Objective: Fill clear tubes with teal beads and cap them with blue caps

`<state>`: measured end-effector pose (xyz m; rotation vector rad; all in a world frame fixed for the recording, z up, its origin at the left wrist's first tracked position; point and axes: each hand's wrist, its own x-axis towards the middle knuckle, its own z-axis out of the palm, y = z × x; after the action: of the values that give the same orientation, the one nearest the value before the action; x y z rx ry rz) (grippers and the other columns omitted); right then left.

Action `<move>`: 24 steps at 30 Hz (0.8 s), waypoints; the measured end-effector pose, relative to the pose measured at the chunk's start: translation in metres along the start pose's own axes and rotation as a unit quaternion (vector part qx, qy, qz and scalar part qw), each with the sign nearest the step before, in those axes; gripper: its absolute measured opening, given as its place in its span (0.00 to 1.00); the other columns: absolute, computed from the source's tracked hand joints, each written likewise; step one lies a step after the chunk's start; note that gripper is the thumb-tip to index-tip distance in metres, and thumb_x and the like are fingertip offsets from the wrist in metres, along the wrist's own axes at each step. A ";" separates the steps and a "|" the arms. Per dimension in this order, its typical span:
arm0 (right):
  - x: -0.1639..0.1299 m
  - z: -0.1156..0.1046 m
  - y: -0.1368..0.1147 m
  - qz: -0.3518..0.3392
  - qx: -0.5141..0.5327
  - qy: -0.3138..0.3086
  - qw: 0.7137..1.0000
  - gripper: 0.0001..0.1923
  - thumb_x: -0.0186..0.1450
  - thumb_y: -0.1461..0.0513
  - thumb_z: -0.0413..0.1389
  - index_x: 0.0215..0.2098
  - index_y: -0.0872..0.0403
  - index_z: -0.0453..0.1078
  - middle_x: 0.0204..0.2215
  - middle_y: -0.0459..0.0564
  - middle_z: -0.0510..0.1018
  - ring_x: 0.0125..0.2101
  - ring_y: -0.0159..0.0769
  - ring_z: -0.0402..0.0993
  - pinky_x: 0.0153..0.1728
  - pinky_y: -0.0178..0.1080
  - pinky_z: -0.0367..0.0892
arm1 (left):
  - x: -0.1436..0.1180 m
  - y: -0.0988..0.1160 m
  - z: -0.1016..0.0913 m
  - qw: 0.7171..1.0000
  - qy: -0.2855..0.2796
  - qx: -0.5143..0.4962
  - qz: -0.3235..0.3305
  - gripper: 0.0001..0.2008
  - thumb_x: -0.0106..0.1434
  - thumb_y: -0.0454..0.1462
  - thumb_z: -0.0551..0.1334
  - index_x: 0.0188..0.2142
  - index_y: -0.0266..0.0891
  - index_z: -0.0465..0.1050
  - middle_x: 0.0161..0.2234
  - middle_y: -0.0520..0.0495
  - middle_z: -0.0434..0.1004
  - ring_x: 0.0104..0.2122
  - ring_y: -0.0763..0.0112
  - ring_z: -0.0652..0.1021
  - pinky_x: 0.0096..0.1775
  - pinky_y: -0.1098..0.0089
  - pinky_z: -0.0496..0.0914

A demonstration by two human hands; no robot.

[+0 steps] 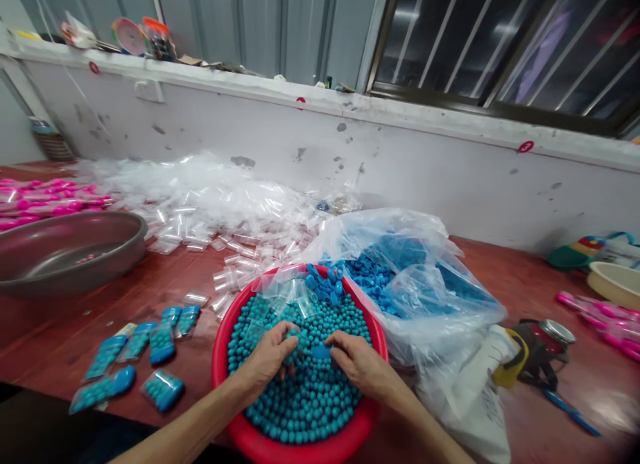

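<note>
Both hands are over a red basin [219,357] full of small teal balls [300,411]. My left hand [274,352] is closed around a small clear case with teal balls [301,339], partly hidden by the fingers. Between the fingertips of my right hand [357,361] is a blue cap [321,352], pointing toward the left hand and apart from the case. Loose blue caps [327,287] and several clear empty cases [287,292] lie on the balls at the basin's far side.
Filled, capped cases [163,341] lie left of the basin. Clear cases [200,191] are heaped behind it. A plastic bag of blue caps [400,271] stands at the right, near a tape dispenser [530,351]. A grey basin [65,251] sits far left.
</note>
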<state>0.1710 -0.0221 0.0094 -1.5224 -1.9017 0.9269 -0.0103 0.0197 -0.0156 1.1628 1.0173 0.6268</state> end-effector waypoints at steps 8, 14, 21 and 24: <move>0.004 0.001 -0.009 -0.028 -0.010 0.013 0.999 0.13 0.63 0.64 0.45 0.40 0.52 0.70 0.27 0.45 0.73 0.28 0.31 0.68 0.31 0.32 0.61 | -0.007 0.003 0.006 0.999 -0.023 0.027 0.012 0.13 0.51 0.45 0.57 0.32 0.39 0.60 0.20 0.59 0.61 0.14 0.82 0.63 0.14 0.80 0.55; 0.001 -0.008 0.001 0.022 0.019 0.015 0.999 0.15 0.62 0.62 0.45 0.46 0.51 0.66 0.23 0.44 0.71 0.22 0.29 0.65 0.22 0.30 0.61 | -0.004 0.000 0.003 0.999 -0.011 0.023 0.024 0.13 0.51 0.43 0.58 0.32 0.40 0.60 0.20 0.60 0.59 0.15 0.83 0.61 0.14 0.80 0.56; 0.003 0.018 0.000 0.052 0.165 0.027 0.984 0.13 0.62 0.60 0.46 0.44 0.51 0.65 0.24 0.44 0.69 0.19 0.28 0.64 0.15 0.28 0.61 | -0.003 0.001 0.005 0.998 -0.044 -0.019 0.030 0.18 0.51 0.48 0.58 0.35 0.40 0.57 0.22 0.57 0.67 0.14 0.80 0.68 0.13 0.80 0.54; 0.008 0.022 -0.002 0.052 0.180 0.040 0.981 0.11 0.62 0.59 0.46 0.39 0.52 0.68 0.23 0.43 0.68 0.18 0.27 0.63 0.15 0.28 0.60 | -0.004 0.002 0.008 0.997 -0.054 -0.037 0.032 0.19 0.52 0.49 0.59 0.37 0.40 0.58 0.23 0.56 0.68 0.15 0.79 0.69 0.14 0.79 0.56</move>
<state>0.1513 -0.0188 -0.0028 -1.4250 -1.5089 1.1656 -0.0049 0.0134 -0.0125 1.1556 0.8615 0.6404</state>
